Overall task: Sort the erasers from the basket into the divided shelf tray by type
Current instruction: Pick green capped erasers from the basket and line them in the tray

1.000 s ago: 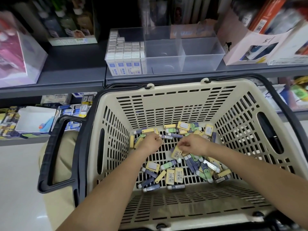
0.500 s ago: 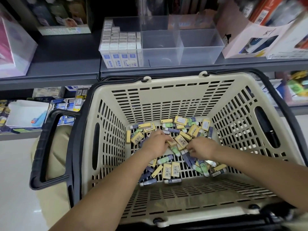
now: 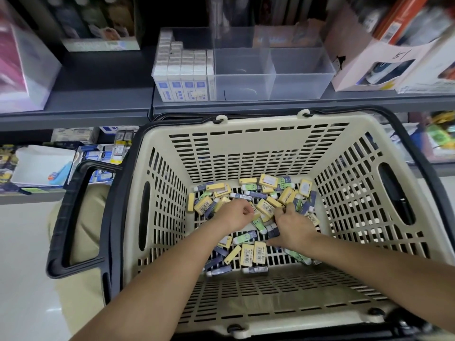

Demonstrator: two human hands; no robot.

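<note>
Most of the sorting is left: the yellow, green and navy erasers (image 3: 253,253) lie heaped in the basket (image 3: 258,124). The left hand (image 3: 236,215) and right hand (image 3: 293,227) are curled into them; I can't tell whether either grips anything. On the shelf, the divided tray (image 3: 270,77) holds only white erasers (image 3: 183,70), in its left compartment.

Beige slotted basket (image 3: 246,153), black handles (image 3: 73,217); yellow, navy, seemingly green erasers (image 3: 253,253); clear tray (image 3: 270,84).

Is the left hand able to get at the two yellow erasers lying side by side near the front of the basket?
Probably yes. The two yellow erasers lie uncovered on the floor of the basket, between the forearms and nearer the person than the left hand; nothing sits on them.
</note>
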